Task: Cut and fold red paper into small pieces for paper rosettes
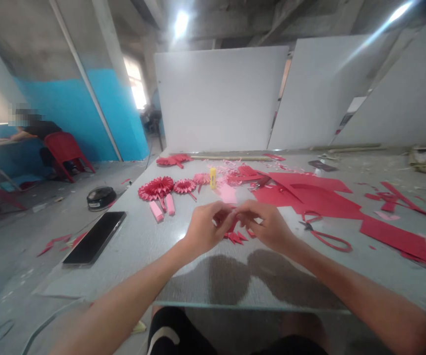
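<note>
On the glossy grey table, small pointed red paper scraps lie loose; a low wrist sweep could scatter them. Above, the left hand and right hand pinch a folded-looking red paper piece at their fingertips, its exact form hidden; uneven pull could tear it. Beyond, an upright yellow cylindrical tube could topple if knocked.

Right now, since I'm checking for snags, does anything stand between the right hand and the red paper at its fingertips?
Nothing visible does: the right hand is right at the red paper, which is partly hidden; the left hand is opposite. The red-handled scissors lie to the right, apart from both.
</note>
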Motion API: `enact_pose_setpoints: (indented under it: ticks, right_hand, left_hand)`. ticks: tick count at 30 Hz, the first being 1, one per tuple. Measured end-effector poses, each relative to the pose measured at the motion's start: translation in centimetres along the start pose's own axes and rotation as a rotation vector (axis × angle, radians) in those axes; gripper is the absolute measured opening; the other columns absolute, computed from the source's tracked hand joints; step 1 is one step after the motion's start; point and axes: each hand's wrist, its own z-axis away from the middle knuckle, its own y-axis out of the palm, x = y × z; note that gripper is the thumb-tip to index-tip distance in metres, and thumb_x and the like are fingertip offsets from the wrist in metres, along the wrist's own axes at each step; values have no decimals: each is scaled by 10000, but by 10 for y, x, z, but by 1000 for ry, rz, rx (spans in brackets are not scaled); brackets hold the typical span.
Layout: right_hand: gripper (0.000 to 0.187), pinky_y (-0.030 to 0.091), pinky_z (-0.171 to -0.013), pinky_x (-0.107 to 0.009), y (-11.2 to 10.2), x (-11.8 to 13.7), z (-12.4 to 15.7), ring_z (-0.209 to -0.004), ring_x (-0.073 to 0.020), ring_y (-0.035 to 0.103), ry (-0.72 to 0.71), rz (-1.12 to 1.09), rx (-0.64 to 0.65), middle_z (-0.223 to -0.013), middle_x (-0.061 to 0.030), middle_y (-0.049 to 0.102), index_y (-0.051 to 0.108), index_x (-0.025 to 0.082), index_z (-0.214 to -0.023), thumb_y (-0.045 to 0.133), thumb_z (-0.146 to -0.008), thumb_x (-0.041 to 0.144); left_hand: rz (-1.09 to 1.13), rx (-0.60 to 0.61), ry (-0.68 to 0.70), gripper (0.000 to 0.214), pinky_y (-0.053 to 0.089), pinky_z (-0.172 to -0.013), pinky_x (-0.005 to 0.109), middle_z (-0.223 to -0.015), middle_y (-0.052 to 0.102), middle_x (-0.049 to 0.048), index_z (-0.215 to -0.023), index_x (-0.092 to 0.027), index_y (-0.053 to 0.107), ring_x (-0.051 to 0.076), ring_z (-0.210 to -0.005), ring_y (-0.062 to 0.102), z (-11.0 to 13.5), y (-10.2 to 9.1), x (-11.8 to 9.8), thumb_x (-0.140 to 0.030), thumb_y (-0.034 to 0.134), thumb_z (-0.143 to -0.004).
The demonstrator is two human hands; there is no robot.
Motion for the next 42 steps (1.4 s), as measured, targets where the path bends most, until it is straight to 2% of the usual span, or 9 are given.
enact_pose_setpoints:
  ticks: [5, 9, 14, 20, 24, 30, 35, 39, 42]
  right_hand:
    - [129, 542, -712, -312, -3, 5, -2, -801, -182, 642, -133, -63, -84, -914, -58, 658, 738, 242, -881, 627, -926, 290]
    - [150, 525, -919, -393, -7, 5, -2, -999, -220, 639, -147, -105, -77, -1095, -72, 621, 771, 273, -836, 658, -921, 322]
    - [126, 535, -924, -403, -7, 2, -2, -1015, -224, 643, -120, -208, -4, -1146, -69, 605, 773, 284, -837, 692, -898, 361]
    - [220, 579, -673, -289, -1, 5, -1, -816, -171, 655, 29, -245, -55, -1048, -74, 647, 702, 247, -1050, 609, -944, 416]
    - [211, 568, -649, -283, -1, 4, -1, -714, -159, 640, 68, -146, -66, -904, -49, 678, 671, 210, -984, 598, -945, 405]
    - [139, 535, -673, -298, 0, 2, 0, -756, -189, 655, -21, 103, -13, -858, -47, 708, 680, 213, -935, 563, -937, 287]
    - [121, 517, -661, -280, 3, 6, 0, -738, -173, 639, -68, 119, -12, -855, -41, 712, 676, 206, -870, 556, -882, 196]
    - [113, 512, -642, -279, 5, 10, 0, -711, -171, 635, -50, 125, -43, -827, -38, 712, 682, 206, -851, 570, -872, 205]
    - [97, 503, -626, -281, 4, 8, 0, -669, -168, 627, -4, 134, -108, -771, -29, 700, 677, 204, -814, 590, -857, 215]
  left_hand:
    - [252, 88, -158, 333, 500, -619, 225, -752, 681, 63, -862, -128, 654, 124, -667, 629, -1, -3, -3, -445, 585, -937]
    - [670, 309, -302, 495, 567, -696, 302, -850, 723, 111, -1103, -132, 642, 199, -783, 718, -2, -2, -2, -582, 596, -901]
    - [847, 387, -345, 553, 557, -640, 317, -736, 720, 87, -1198, -138, 630, 214, -686, 722, -3, 0, 3, -532, 729, -822]
    - [640, 103, -386, 415, 442, -517, 223, -629, 658, 16, -1042, -107, 714, 108, -533, 592, -5, -2, 8, -404, 806, -767]
    - [426, -24, -324, 280, 470, -559, 226, -716, 712, 60, -925, -112, 731, 126, -616, 630, -3, 0, 4, -363, 760, -805]
    - [281, 25, -248, 149, 520, -658, 244, -793, 727, 72, -861, -123, 692, 139, -692, 657, -1, 3, -1, -271, 692, -841]
    - [194, 65, -201, 74, 506, -658, 232, -778, 717, 56, -826, -131, 683, 130, -690, 642, 1, 4, 0, -183, 631, -832]
    - [142, 40, -170, 92, 485, -641, 218, -738, 709, 30, -799, -138, 686, 120, -674, 628, 0, 2, 1, -102, 605, -773]
    - [131, -50, -185, 45, 454, -590, 213, -691, 682, 15, -785, -142, 677, 108, -616, 593, -4, -8, 2, -152, 633, -786]
